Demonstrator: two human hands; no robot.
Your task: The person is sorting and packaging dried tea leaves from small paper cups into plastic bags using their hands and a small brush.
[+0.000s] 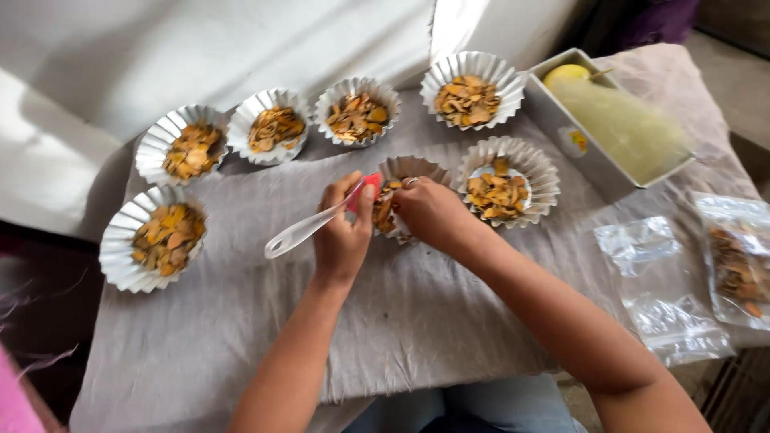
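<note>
Lap: blue trousers [489,405] show under the near table edge, below both forearms
Cloth: grey cloth [241,321] covers the table under both hands
Left hand: left hand [341,236] is closed around a spatula [309,227] with a pale handle and red head, the handle sticking out to the left
Right hand: right hand [433,212] pinches the rim of a tilted foil cup [405,180] of orange-brown chips, fingers curled
Bags: clear plastic bags [658,281] lie well right of the right hand, one holding chips
Neighbour cup: filled foil cup [505,180] just right of the right hand
Far row: four filled cups [277,128] beyond the hands, a fifth [152,236] to the left
Box: white box [589,152] with yellow contents, far right
</note>
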